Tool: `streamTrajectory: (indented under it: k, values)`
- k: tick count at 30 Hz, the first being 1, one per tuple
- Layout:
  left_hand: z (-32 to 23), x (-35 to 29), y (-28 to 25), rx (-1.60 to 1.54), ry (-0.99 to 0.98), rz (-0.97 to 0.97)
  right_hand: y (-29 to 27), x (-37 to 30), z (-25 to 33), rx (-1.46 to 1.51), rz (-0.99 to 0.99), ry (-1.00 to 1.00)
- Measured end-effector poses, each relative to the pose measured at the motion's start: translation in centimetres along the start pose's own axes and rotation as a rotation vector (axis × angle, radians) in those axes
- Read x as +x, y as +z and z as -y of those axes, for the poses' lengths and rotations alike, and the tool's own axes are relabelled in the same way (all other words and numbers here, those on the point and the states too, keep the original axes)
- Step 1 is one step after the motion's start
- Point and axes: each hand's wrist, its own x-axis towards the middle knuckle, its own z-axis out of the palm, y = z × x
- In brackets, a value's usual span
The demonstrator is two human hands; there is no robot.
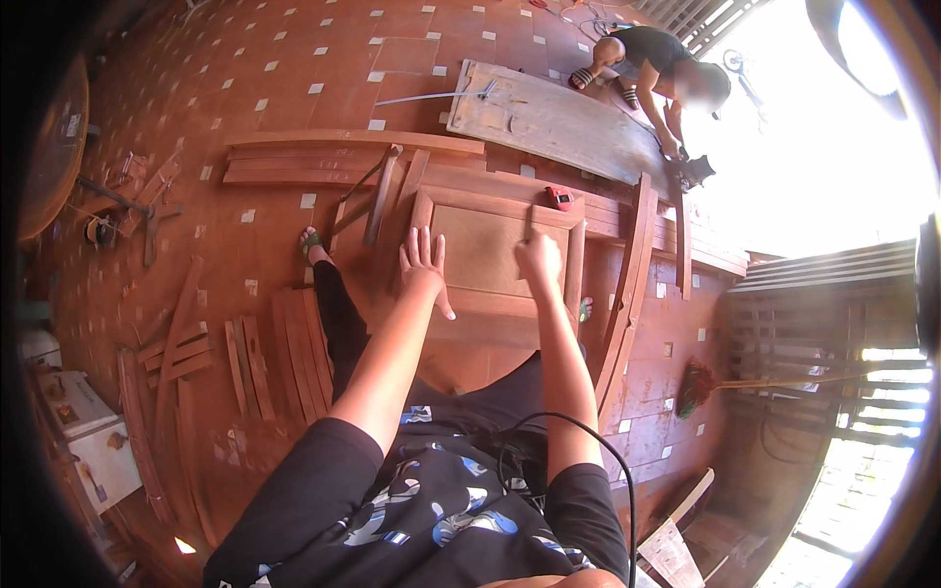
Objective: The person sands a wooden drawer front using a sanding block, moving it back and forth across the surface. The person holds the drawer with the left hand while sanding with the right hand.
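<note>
A reddish wooden frame (490,186) with a flat tan panel (480,250) set in it lies in front of me. My left hand (421,260) rests on the frame's left side, fingers spread and holding nothing. Over the right part of the panel, my right hand (539,257) is closed in a fist. A thin brownish piece seems to stick out from its far side, too blurred to name. A red tape measure (559,198) sits at the frame's far right corner, just beyond the right hand.
Beyond the frame lie long wooden boards (353,147) and a grey plank (549,113). Another person (657,64) crouches there with a power tool (696,172). Wood strips (299,343) cover the floor to my left. A red broom (696,384) lies at right; a black cable (627,480) loops beside me.
</note>
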Motion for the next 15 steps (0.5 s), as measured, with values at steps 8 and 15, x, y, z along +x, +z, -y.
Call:
streamTrajectory:
  k: [8,15]
  values:
    - [-0.5,-0.3,-0.3,0.011,-0.001,-0.021,4.7,-0.7,-4.8,-0.483,-0.355,-0.096]
    - [-0.3,0.4,0.1,0.018,-0.022,0.01,7.8,-4.5,1.9,-0.376,-0.215,-0.274]
